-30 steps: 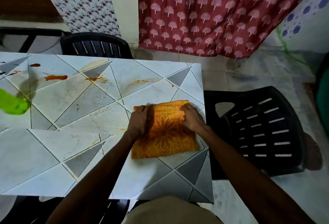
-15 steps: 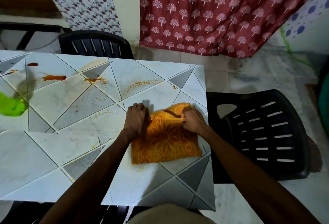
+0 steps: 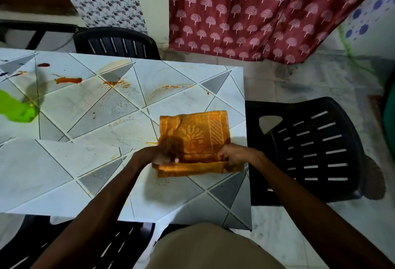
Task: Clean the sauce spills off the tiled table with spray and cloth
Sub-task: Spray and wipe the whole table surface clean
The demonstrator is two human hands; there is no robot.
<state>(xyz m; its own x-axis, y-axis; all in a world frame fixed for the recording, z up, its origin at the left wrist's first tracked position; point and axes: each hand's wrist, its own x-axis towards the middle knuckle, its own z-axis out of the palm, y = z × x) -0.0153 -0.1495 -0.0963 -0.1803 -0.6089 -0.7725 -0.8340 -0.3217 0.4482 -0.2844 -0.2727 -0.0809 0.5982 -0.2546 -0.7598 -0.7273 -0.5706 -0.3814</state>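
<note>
Head view, one entry per item.

- Cloth (image 3: 193,138): orange with a leaf pattern, folded in layers. It lies flat on the table a little right of the frame's centre, close to the table's right edge.
- My left hand (image 3: 158,156): at the cloth's near left corner. The fingers are curled and pinch the top layer's edge.
- My right hand (image 3: 234,157): at the cloth's near right corner. The fingers are curled and pinch the same layer, which is lifted slightly off the layers below.
- Table (image 3: 64,162): white and grey triangular tiles, filling the left and centre of the frame.
- Sauce spills: a thick orange-red streak (image 3: 68,80) at upper left, with a small dark red blob (image 3: 43,65) above and left of it. A smeared patch (image 3: 116,83) lies to the streak's right. A thin smear (image 3: 168,88) sits just above the cloth, and a small streak (image 3: 151,142) lies just beside my left hand.
- Spray bottle (image 3: 17,108): bright green, at the left edge of the frame. It is cut off by the frame and well apart from the cloth.
- Black chair (image 3: 310,151): slatted plastic, right of the table.
- Second black chair (image 3: 115,42): behind the table's far edge.
- Curtain (image 3: 256,12): red with white trees, at upper right.
</note>
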